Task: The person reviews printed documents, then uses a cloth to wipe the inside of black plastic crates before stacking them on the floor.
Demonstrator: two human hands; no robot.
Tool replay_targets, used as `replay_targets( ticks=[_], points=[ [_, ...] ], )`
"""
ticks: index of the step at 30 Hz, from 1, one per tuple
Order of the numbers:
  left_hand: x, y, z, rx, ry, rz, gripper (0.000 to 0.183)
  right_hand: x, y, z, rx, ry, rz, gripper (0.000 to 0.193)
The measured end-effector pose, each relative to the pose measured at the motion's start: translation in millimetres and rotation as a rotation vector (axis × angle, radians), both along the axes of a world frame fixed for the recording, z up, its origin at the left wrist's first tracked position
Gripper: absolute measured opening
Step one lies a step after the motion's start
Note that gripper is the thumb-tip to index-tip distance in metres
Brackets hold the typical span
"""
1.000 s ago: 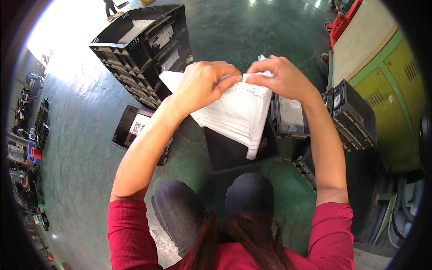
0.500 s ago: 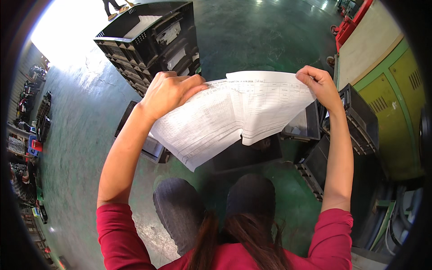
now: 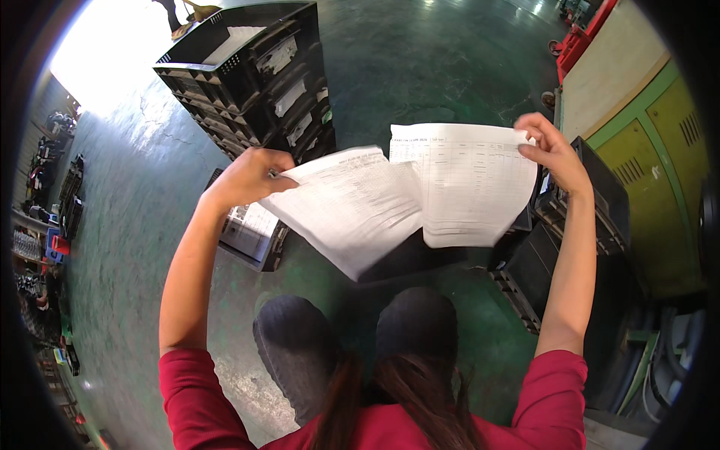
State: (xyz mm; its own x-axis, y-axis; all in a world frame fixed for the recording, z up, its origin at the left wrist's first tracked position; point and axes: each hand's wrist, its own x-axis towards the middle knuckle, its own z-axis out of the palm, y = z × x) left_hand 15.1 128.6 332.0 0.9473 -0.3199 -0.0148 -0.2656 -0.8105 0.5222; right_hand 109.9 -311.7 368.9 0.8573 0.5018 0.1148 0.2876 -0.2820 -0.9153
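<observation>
A printed paper sheet with a table of lines is split between my hands. Its left part [image 3: 341, 210] is tilted, pinched at the upper left corner by my left hand [image 3: 251, 176], with fingers closed. The right part [image 3: 469, 187] hangs more upright, gripped at its upper right corner between thumb and fingers of my right hand [image 3: 556, 150]. A gap parts them at the top; lower down the edges overlap, and I cannot tell whether they still join there. Behind the paper, a dark box [image 3: 412, 259] on the floor is mostly hidden.
A tall stack of black plastic crates [image 3: 255, 82] stands ahead to the left. A low crate [image 3: 251, 236] with printed paper sits below my left hand. More black crates [image 3: 529, 274] lie at right, beside a green-yellow cabinet [image 3: 652, 165]. Shelved goods [image 3: 45, 240] line the far left.
My hands have moved apart, the left one down and leftward, the right one slightly right. The sheet, joined at the top before, now shows two parts with a gap between.
</observation>
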Motion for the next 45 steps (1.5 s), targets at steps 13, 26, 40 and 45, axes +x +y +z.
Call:
replay_targets(
  ticks=[13,26,40,45],
  points=[
    [31.2,-11.1,-6.6,-1.431,-0.251,0.250,0.052,9.4,-25.3,-30.4,0.385,0.070,-0.350,0.020],
    [32.3,-34.2,-67.2,-1.329,0.135,0.158,0.070,-1.2,-38.4,-32.8,0.423,0.084,-0.398,0.026],
    [27.3,-48.2,-31.4,-0.990,-0.207,0.265,0.063,-18.7,-40.1,-41.6,0.460,0.140,-0.439,0.040],
    [25.0,-47.2,-35.3,-1.008,-0.231,0.289,0.064,-15.5,-38.1,-55.7,0.519,0.172,-0.437,0.041]
  ],
)
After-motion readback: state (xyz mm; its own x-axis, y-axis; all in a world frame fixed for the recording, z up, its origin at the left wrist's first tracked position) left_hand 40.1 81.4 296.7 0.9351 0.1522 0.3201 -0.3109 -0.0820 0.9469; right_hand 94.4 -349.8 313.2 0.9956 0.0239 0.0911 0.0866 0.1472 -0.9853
